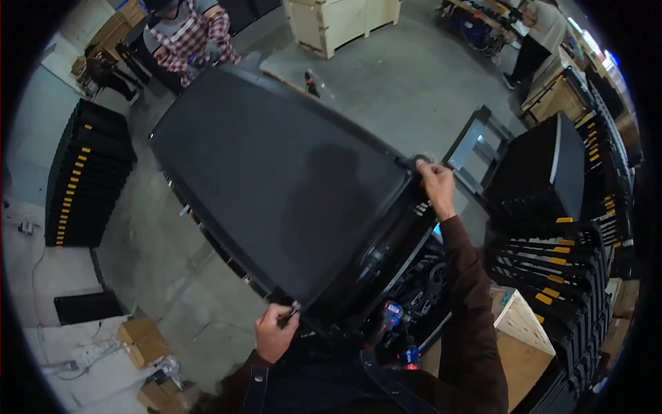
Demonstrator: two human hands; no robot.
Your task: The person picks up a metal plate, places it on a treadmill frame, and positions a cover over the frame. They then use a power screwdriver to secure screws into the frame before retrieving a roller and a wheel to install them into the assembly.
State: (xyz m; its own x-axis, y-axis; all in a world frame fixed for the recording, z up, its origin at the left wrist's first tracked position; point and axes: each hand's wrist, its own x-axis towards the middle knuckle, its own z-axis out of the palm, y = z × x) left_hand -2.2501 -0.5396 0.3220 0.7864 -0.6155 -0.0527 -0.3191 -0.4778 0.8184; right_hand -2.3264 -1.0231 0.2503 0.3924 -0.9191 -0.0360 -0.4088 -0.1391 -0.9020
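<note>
A large black panel (276,165) with rounded corners lies in front of me, my shadow falling across it. My left hand (276,333) is closed at the panel's near left corner, its fingers pinched round a small dark piece with a shiny tip. At the near right corner, my right hand (436,185) has its fingers pressed together on the edge; whatever is between them is too small to name. Below the panel's near edge, a blue and black power tool (392,316) and a second one (412,353) rest beside dark parts.
A co-worker in a checked shirt (196,38) stands at the panel's far end. Stacked black panels (89,176) rise at the left, more (545,172) at the right. A metal frame cart (476,148), wooden crate (338,24) and cardboard box (143,341) stand around.
</note>
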